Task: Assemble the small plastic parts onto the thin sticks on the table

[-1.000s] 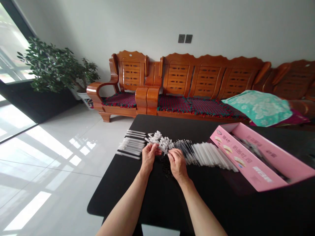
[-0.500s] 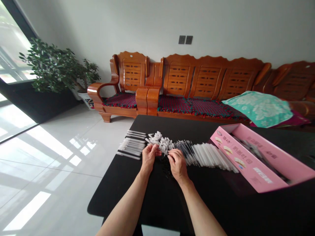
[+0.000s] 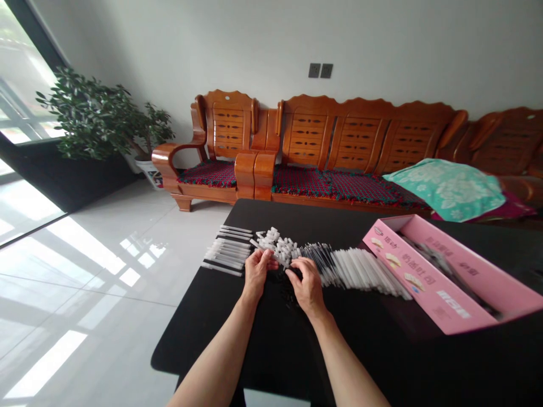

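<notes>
My left hand (image 3: pixel 257 272) is closed, thumb against fingers, on a whitish pen (image 3: pixel 253 242) that slants between the hands. At the pen's right end is my right hand (image 3: pixel 306 282), its thumb and fingers bent as in a pinch; whatever lies between the tips is too small to make out. Just beyond the hands is a heap of white pen caps (image 3: pixel 283 244). Small black pieces (image 3: pixel 289 295) lie scattered between my wrists. Right of them are dark pen refills (image 3: pixel 320 257) in a row, then translucent white pen barrels (image 3: pixel 369 272).
Whitish pens (image 3: pixel 229 251) lie side by side at the left edge of the black table (image 3: pixel 212 333). A pink open box (image 3: pixel 428 277) with things inside stands at the right. Behind the table runs a wooden sofa (image 3: pixel 309 135); a potted plant (image 3: pixel 102 118) is at the left.
My right thumb has shifted slightly left, towards the pen's end, and the gap between thumb and fingers looks a little wider. My left hand has stayed in place.
</notes>
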Motion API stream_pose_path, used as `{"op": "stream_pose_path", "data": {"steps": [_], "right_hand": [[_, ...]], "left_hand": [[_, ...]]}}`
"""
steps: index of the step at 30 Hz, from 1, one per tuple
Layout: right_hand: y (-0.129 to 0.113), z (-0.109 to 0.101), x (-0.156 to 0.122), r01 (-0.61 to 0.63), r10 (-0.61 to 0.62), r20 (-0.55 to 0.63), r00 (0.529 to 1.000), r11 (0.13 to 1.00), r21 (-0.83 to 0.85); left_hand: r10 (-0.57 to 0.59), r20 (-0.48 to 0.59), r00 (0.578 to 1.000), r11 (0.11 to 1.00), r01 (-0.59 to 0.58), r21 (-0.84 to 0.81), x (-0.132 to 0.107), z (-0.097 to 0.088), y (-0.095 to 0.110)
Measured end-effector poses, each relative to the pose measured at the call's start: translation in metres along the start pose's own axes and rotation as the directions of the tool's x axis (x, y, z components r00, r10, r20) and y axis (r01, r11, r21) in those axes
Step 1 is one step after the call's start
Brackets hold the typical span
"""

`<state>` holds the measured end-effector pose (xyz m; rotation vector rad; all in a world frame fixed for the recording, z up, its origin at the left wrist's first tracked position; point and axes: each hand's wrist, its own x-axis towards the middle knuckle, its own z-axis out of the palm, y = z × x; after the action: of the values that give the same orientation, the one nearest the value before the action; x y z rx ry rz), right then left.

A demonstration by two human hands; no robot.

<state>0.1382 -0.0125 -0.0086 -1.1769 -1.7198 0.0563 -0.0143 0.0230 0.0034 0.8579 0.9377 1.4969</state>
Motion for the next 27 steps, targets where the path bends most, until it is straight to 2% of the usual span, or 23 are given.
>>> {"op": "stream_pose_path", "data": {"steps": [3, 8, 13, 17, 22, 27], "right_hand": [[0.0010, 0.0000, -0.0007, 0.035, -0.035, 0.027, 0.999, 0.999, 0.010], [0.0013, -0.0001, -0.0011, -0.007, 0.007, -0.002, 1.000, 1.000, -0.002], [0.0003, -0.0007, -0.0007, 0.028, -0.029, 0.031, 0.999, 0.999, 0.014], [-0.0009, -0.0017, -0.0005, -0.019, 0.019, 0.022, 1.000, 1.000, 0.004], [-0.0002, -0.0015, -0.0009, 0.028, -0.029, 0.066, 0.997, 0.999, 0.029], [0.0001, -0.0004, -0.0012, -0.017, 0.016, 0.032, 0.999, 1.000, 0.020]], "left_hand": [[-0.006, 0.001, 1.000, 1.000, 0.006, 0.002, 0.0001, -0.0002, -0.0005], [-0.008, 0.000, 1.000, 1.000, 0.008, -0.007, 0.0007, -0.0004, -0.0014], [-0.008, -0.005, 1.000, 1.000, 0.008, -0.003, 0.0013, -0.0010, -0.0014], [-0.013, -0.003, 1.000, 1.000, 0.013, -0.004, 0.0012, -0.0012, -0.0014], [-0.017, -0.005, 1.000, 1.000, 0.017, -0.005, 0.0007, -0.0006, -0.0010], [-0.017, 0.004, 1.000, 1.000, 0.017, -0.003, 0.0001, -0.0002, -0.0007]]}}
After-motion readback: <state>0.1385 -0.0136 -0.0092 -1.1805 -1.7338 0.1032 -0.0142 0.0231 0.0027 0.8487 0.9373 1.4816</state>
